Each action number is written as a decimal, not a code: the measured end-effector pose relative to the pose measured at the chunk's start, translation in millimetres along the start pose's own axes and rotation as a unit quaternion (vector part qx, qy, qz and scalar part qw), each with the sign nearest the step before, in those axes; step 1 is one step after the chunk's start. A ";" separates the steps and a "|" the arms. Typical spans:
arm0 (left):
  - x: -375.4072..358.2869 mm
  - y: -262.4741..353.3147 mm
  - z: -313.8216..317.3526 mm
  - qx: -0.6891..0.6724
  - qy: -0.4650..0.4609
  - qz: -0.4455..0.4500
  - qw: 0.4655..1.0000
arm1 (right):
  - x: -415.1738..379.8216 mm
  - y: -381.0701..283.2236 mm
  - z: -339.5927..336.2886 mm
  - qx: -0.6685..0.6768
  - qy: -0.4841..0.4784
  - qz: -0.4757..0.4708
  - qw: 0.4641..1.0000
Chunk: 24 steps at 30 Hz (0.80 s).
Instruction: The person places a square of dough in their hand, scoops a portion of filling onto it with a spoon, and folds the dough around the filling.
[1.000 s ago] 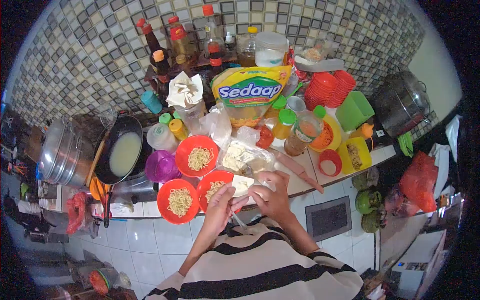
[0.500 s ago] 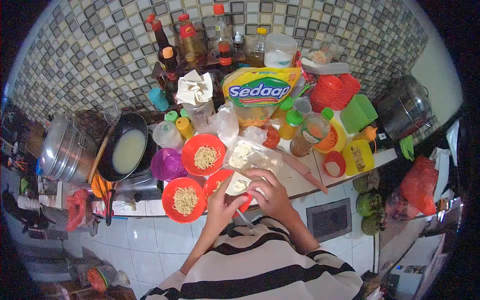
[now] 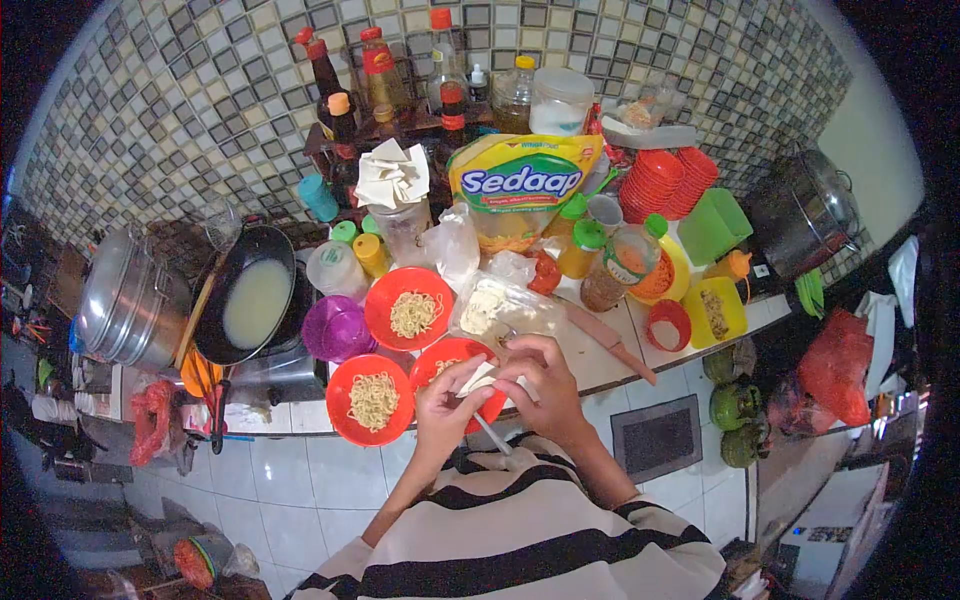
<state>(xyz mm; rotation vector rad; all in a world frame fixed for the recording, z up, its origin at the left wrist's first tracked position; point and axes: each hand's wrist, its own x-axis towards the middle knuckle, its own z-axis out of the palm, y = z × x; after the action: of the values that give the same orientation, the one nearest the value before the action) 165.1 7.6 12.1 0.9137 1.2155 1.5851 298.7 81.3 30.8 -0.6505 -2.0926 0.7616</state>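
Both my hands hold a folded, pale dumpling wrapper [image 3: 478, 379] above a red bowl. My left hand [image 3: 443, 405] pinches its left side, and my right hand [image 3: 543, 385] has its fingers closed on the right side. Partly hidden under them is the red bowl [image 3: 430, 358] with noodles in it. Just beyond my fingers sits a clear plastic container [image 3: 535, 314] with a whitish paste [image 3: 487, 305]. A thin metal utensil handle [image 3: 490, 432] sticks out below the wrapper towards my shirt; its other end is hidden.
Two more red bowls [image 3: 345, 415] [image 3: 380, 300] hold noodles at left. Further left, a black wok [image 3: 285, 318] contains pale liquid. Square wrappers [image 3: 392, 175] top a jar behind. A rolling pin [image 3: 605, 343] lies at right, near a yellow tub [image 3: 735, 318].
The wrapper lay spread with a dab of white filling showing; now it is folded over and the filling is covered. My fingers have closed in around it.
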 end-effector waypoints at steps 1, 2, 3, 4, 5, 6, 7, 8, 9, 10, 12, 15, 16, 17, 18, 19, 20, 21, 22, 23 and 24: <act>-0.2 0.3 0.6 0.000 0.000 0.000 1.000 | -1.0 1.5 1.7 -0.002 0.013 -0.006 1.000; -0.5 0.5 1.2 -0.006 0.001 -0.003 1.000 | -1.3 2.0 2.8 -0.003 0.026 -0.012 1.000; -0.7 0.6 1.7 -0.011 0.004 -0.005 1.000 | -0.6 1.0 3.2 -0.004 0.026 -0.012 1.000; -1.0 0.0 2.1 -0.011 0.004 -0.005 1.000 | 0.5 -0.6 3.6 -0.022 0.039 -0.006 0.999; -1.1 -1.0 2.6 -0.023 0.010 -0.014 1.000 | 1.7 -2.2 3.5 -0.040 0.052 0.000 0.998; -1.0 -1.5 3.2 -0.035 0.017 -0.023 0.999 | 3.3 -4.7 2.8 -0.040 0.051 0.000 0.998; -0.6 -0.6 4.5 -0.035 0.017 -0.022 0.999 | 5.1 -7.6 1.8 -0.020 0.066 0.009 0.998; -0.2 1.0 6.2 -0.043 0.033 -0.022 0.998 | 6.1 -9.1 1.3 0.001 0.080 0.018 0.997; 0.1 1.9 7.0 -0.051 0.049 -0.022 0.997 | 5.3 -7.8 2.0 0.001 0.080 0.018 0.997; 0.3 1.7 6.8 -0.051 0.050 -0.022 0.997 | 3.5 -5.1 3.0 0.045 0.067 0.056 0.995; 0.9 1.0 6.1 -0.062 0.058 -0.029 0.996 | 0.9 -1.2 2.2 0.088 0.054 0.095 0.990; 1.5 0.3 4.6 -0.054 0.048 -0.024 0.997 | -0.3 2.1 0.3 0.096 -0.037 0.169 0.980; 1.5 0.6 4.6 -0.054 0.048 -0.023 0.997 | -0.8 2.2 1.0 0.103 -0.036 0.176 0.978; 1.4 0.9 4.9 -0.047 0.051 -0.025 0.997 | -1.1 2.3 1.6 0.111 -0.035 0.184 0.976; 1.1 0.9 5.2 -0.039 0.053 -0.028 0.997 | -1.1 2.5 2.1 0.111 -0.035 0.183 0.976; 1.3 0.0 5.3 -0.039 0.053 -0.027 0.997 | -1.0 2.6 2.5 0.127 -0.032 0.193 0.972; 1.8 -1.5 5.2 -0.031 0.060 -0.020 0.998 | -0.9 2.7 2.9 0.142 -0.029 0.203 0.968; 2.0 -2.3 4.9 -0.022 0.066 -0.013 0.997 | -1.2 4.0 3.7 0.143 -0.030 0.202 0.968; 2.0 -2.1 4.4 -0.022 0.067 -0.013 0.997 | -1.7 6.1 5.1 0.153 -0.029 0.205 0.966; 2.0 -1.6 3.9 -0.032 0.063 -0.020 0.997 | -1.9 7.5 6.0 0.164 -0.029 0.208 0.964; 2.0 -1.1 3.4 -0.042 0.058 -0.028 0.997 | -1.7 7.7 6.7 0.164 -0.030 0.208 0.964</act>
<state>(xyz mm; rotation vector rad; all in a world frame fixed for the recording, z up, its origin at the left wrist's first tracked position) 167.9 10.6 11.9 0.7369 1.2329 1.6515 295.7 83.5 21.2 -0.8974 -1.8377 1.3449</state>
